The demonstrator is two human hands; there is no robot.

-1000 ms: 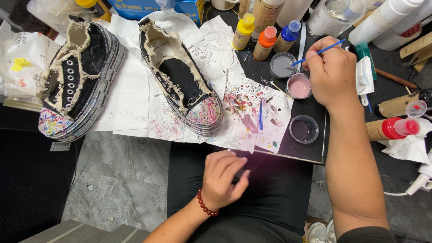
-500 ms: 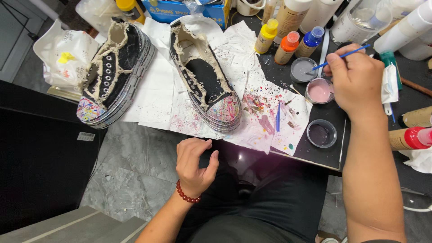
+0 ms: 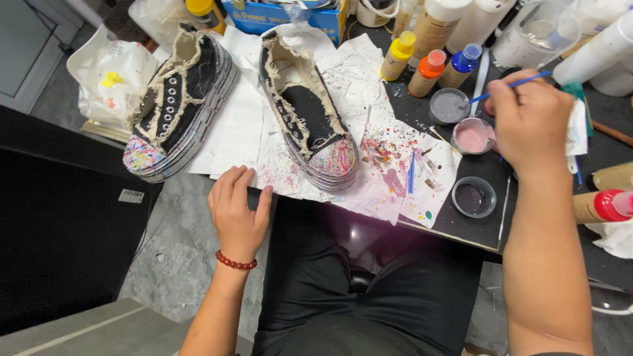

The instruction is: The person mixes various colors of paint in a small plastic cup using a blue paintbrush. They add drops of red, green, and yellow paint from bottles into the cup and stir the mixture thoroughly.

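My right hand (image 3: 531, 128) grips a thin blue paintbrush (image 3: 511, 86) whose tip dips toward a small round cup of grey paint (image 3: 448, 105). A cup of pink paint (image 3: 473, 136) sits just beside it. My left hand (image 3: 237, 214), fingers apart and holding nothing, rests at the near edge of the white paper (image 3: 250, 142). Two frayed black canvas shoes with paint-splattered toes lie on the paper: one (image 3: 310, 115) just beyond my left hand, the other (image 3: 175, 105) farther left.
Small paint bottles with yellow (image 3: 397, 56), orange (image 3: 425, 72) and blue (image 3: 460, 64) caps stand behind the cups. A dark paint cup (image 3: 473, 196) and a second blue brush (image 3: 412, 171) lie on the splattered paper. A red-capped bottle (image 3: 603, 206) lies at right.
My left hand has risen from my lap to the near edge of the paper. My right hand keeps the brush near the paint cups.
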